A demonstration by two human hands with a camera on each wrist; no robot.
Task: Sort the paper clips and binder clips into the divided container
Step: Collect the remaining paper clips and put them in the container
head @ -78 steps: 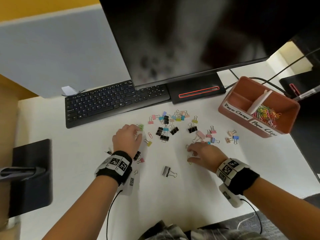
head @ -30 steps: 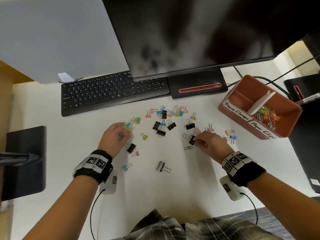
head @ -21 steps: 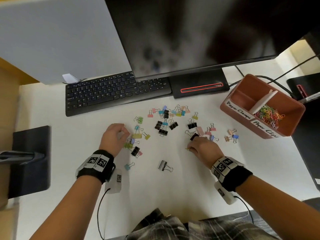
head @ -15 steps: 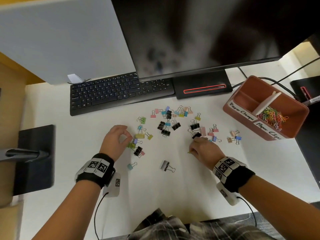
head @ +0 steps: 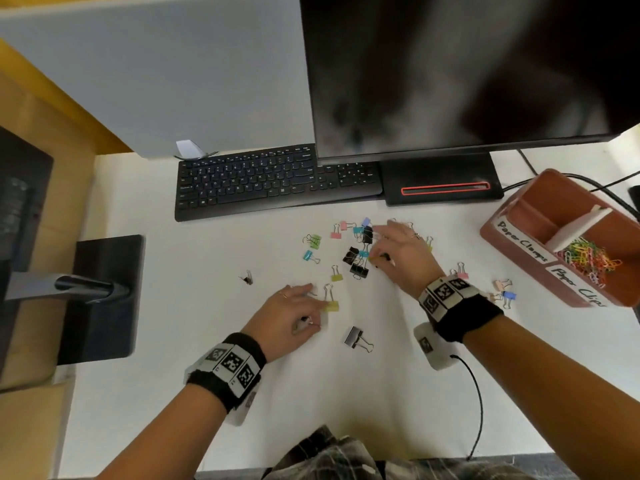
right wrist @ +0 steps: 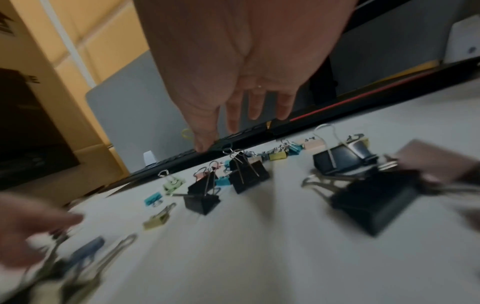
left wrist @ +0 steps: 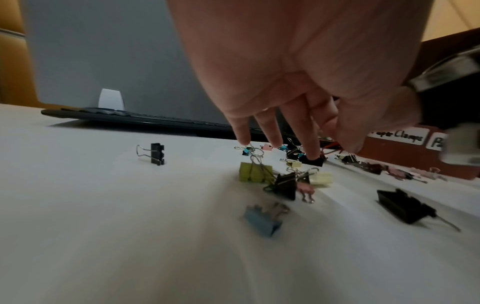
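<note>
Coloured and black binder clips (head: 356,261) lie scattered on the white desk (head: 346,393) in front of the keyboard. My right hand (head: 398,251) reaches over the black ones with straight fingers, and its thumb pinches a yellow paper clip (right wrist: 185,133). My left hand (head: 294,313) hovers palm down over a small group of clips (left wrist: 283,183), beside a yellow binder clip (head: 330,304), holding nothing. A dark binder clip (head: 355,337) lies between my hands. The brown divided container (head: 519,233) stands at the right, with coloured paper clips (head: 588,259) in its "Paper Clips" half.
A black keyboard (head: 270,181) and the monitor base (head: 443,188) line the far side, under the monitor (head: 467,81). A dark stand base (head: 104,296) sits at the left. One black clip (head: 247,279) lies apart on the left. A thin cable (head: 478,403) trails from my right wrist.
My right hand has gone from the near side of the pile forward over the black clips, still pinching the yellow clip. My left hand has slid right and towards me.
</note>
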